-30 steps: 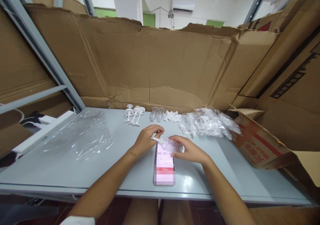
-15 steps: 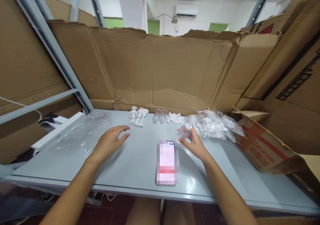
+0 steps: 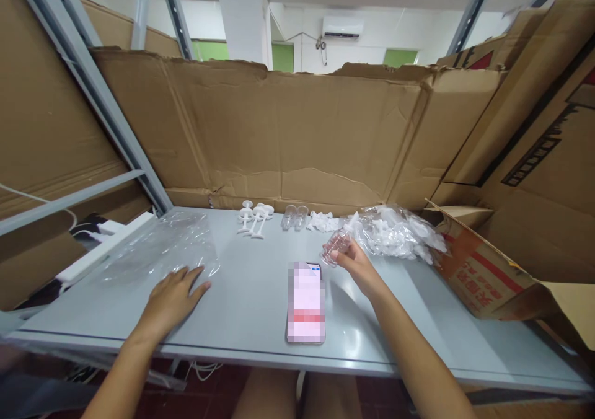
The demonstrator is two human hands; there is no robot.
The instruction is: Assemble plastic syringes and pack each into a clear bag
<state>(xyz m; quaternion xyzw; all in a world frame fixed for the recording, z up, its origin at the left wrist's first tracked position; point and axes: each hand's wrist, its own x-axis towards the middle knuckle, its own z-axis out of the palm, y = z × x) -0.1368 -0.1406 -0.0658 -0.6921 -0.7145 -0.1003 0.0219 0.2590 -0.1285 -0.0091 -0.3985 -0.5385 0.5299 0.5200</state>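
My right hand (image 3: pixel 360 267) grips a small clear ribbed plastic bottle (image 3: pixel 337 244), tilted, with a white pointed tip at its upper end. Fingers spread, my left hand (image 3: pixel 171 300) rests low over the table and holds nothing. Its fingertips are by the edge of a flat clear plastic bag (image 3: pixel 171 239). Between my hands lies a phone (image 3: pixel 307 304) with a blurred screen. Behind it stand two clear plastic cylinders (image 3: pixel 294 218), with white plunger-like pieces (image 3: pixel 255 220) to their left and a small heap of white parts (image 3: pixel 324 222) to their right.
A clear bag of white parts (image 3: pixel 402 236) lies at the back right, beside an open cardboard box (image 3: pixel 488 276). Tall cardboard (image 3: pixel 297 134) walls off the table's back. A white power strip (image 3: pixel 106 251) runs along the left edge, near a metal shelf post (image 3: pixel 116 121).
My left hand has moved left and toward me, down near the bag. My right hand has shifted slightly left, still holding the bottle, which now shows more of its white tip.
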